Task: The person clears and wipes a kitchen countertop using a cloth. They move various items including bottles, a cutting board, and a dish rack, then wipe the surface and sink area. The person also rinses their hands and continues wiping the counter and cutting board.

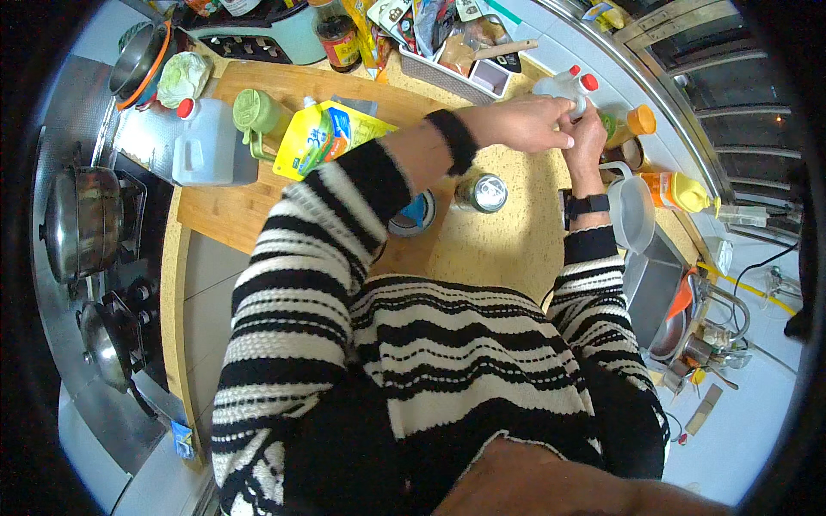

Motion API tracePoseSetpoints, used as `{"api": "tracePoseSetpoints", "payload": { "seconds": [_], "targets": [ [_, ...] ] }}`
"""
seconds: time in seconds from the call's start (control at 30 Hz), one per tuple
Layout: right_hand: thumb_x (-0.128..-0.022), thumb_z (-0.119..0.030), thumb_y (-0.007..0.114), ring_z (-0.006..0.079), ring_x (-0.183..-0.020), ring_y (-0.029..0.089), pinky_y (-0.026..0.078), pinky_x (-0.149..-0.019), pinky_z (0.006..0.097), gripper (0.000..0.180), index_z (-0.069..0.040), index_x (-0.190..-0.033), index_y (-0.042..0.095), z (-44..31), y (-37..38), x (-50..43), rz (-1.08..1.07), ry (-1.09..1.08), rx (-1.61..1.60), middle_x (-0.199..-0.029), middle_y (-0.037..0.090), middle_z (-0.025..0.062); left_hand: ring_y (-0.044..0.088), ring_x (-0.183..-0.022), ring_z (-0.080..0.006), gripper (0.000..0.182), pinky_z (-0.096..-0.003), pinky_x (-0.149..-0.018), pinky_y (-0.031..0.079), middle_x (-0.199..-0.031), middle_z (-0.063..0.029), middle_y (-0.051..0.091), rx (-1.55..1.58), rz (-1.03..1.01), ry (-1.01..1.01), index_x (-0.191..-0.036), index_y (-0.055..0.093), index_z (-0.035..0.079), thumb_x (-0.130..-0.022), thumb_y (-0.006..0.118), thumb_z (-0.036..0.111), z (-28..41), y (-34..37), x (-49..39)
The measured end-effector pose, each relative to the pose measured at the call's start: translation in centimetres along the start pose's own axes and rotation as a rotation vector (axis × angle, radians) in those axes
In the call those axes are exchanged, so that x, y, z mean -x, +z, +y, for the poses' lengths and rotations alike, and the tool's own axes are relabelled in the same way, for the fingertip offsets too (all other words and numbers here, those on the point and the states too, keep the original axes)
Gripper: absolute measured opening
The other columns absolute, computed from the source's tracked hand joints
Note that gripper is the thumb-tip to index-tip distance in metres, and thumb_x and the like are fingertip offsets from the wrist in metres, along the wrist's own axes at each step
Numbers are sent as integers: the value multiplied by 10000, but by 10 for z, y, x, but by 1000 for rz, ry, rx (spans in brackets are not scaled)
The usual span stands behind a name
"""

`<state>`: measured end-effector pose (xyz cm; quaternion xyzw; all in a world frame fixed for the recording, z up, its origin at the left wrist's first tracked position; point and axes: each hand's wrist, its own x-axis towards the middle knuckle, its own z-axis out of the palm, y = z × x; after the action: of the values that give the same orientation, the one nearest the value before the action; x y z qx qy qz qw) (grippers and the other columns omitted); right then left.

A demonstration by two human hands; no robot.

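My left hand (526, 122) reaches across to my right hand (586, 138), and their fingers meet beside translucent plastic jugs (548, 86) with red caps at the back wall. What either hand grips is hidden by the fingers. Nearer to me, a metal drink can (489, 193) stands on the speckled counter (503, 245). Partly behind my left sleeve is a round container (429, 213) with something blue on it. A yellow pouch (310, 138) lies on the wooden board (277, 80), beside a green lidded pitcher (255, 113) and a white plastic jug (205, 138) with a red cap.
A basket (445, 76) of packets and a dark sauce bottle (338, 39) line the back. Right of my hands are a clear plastic container (631, 213), an orange-and-yellow bottle (674, 190) and the sink (655, 277). Pots (97, 222) stand on the stove at the left.
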<state>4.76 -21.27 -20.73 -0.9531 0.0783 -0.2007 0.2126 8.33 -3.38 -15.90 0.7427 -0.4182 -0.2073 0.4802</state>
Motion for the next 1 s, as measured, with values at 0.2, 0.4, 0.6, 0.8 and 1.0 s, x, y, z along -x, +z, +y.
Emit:
{"api": "tracePoseSetpoints", "payload": {
  "seconds": [0.2,0.4,0.6,0.8,1.0],
  "targets": [
    [-749,-163,669,390,-789,644,507,-737,456,267,7,-947,612,9,4,-16,65,87,121,-829,660,221,598,-811,-122,234,-260,-708,494,-912,-40,639,128,385,30,-1099,604,-4,-904,581,122,15,-38,131],
    [-745,-237,685,385,-766,648,509,-718,458,273,1,-856,610,15,19,-27,111,121,171,-786,658,214,482,-539,-57,133,-208,-435,394,-682,21,533,467,1215,-662,-881,576,46,-905,613,172,-16,-42,276],
    [-746,-252,682,415,-801,642,511,-741,474,308,23,-860,600,2,16,-34,99,107,153,-827,654,237,500,-493,-105,187,-237,-408,429,-665,-6,523,959,1210,-797,-919,545,68,-896,636,229,-81,-11,312],
    [-718,-285,755,382,-1096,554,454,-907,434,754,60,-1292,408,3,-2,-13,8,212,84,-1166,560,285,518,-491,-113,270,-242,-391,443,-688,-41,577,1015,1326,-957,-912,553,61,-869,672,299,-111,-20,293],
    [-745,-286,725,337,-988,613,485,-841,403,641,8,-1264,492,12,-19,15,25,214,-16,-1070,627,205,465,-438,-95,209,-243,-380,432,-610,-16,543,913,1280,-877,-873,553,53,-900,635,244,-100,-14,282]
  ]
}}
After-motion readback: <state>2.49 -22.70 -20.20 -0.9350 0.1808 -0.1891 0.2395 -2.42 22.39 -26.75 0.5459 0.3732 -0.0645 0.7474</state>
